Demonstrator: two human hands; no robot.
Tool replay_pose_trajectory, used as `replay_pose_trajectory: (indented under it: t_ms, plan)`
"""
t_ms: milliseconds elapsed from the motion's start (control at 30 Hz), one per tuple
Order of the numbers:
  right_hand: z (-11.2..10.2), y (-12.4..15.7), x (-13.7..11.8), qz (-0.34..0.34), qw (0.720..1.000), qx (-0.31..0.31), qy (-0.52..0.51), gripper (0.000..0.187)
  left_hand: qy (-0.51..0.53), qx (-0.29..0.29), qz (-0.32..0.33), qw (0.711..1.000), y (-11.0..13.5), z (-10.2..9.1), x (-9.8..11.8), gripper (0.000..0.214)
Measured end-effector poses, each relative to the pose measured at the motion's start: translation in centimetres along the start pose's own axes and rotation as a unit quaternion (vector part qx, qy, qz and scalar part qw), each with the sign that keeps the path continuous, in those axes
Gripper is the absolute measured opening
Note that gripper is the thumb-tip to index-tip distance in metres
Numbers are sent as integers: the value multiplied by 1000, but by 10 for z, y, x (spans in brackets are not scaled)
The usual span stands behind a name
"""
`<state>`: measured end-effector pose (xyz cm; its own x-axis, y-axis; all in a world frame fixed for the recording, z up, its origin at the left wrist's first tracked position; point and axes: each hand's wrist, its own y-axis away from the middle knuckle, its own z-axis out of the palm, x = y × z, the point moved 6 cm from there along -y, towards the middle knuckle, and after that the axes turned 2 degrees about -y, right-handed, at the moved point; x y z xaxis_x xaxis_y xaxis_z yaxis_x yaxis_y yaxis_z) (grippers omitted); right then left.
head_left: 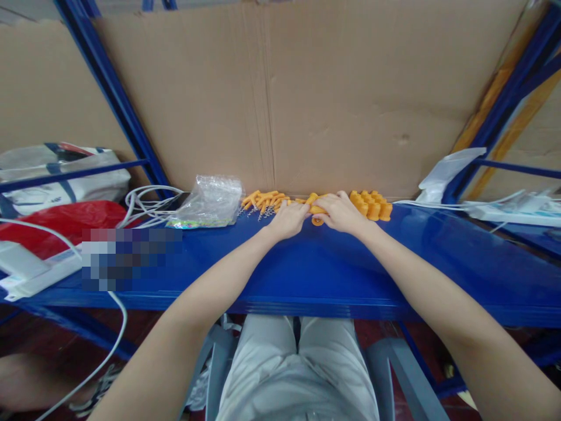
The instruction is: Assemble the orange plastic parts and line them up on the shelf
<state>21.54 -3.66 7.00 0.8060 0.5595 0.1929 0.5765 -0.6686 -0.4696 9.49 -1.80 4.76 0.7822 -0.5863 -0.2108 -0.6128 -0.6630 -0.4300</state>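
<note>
My left hand [289, 220] is closed at the back of the blue table, its fingers curled beside the orange parts; what they hold is hidden. Close to its right, my right hand [340, 211] bends its fingers around an orange plastic piece [318, 208]. Just below those fingers, a round orange part [317, 221] rests on the table. Left of my hands lies a loose pile of orange-handled corkscrews [265, 202] with thin metal spirals. Several orange plastic bodies [371, 205] stand in tight rows to the right of my right hand.
A clear plastic bag [213, 200] lies left of the pile. White cables [146, 202], a red bag [65, 225] and a white power strip [48, 272] occupy the left end. Cardboard [333, 93] walls the back of the blue table [315, 275]. A person's leg [39, 377] shows at lower left.
</note>
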Motion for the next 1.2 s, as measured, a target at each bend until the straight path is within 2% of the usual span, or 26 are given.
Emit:
replay_pose_trajectory:
  t_ms: [133, 267, 433, 600, 833, 1200]
  plan:
    - [-3, 0, -4, -33, 997, 35, 57, 24, 17, -4, -22, 1000, 1, -6, 1, 33]
    - [-1, 1, -4, -50, 996, 49, 58, 28, 20, -5, -21, 1000, 2, -10, -2, 32]
    - [3, 2, -3, -52, 997, 47, 39, 33, 8, -4, -19, 1000, 3, -9, -4, 32]
    - [3, 1, -1, -50, 996, 44, 61, 28, 24, -8, -27, 999, 1, -7, -3, 32]
    - [2, 0, -1, -55, 991, 78, 90, 27, 58, -3, -48, 997, -2, -4, -2, 33]
    - [5, 0, -3, -72, 989, 87, 96, 25, 202, -6, -63, 977, -8, 10, -15, 34]
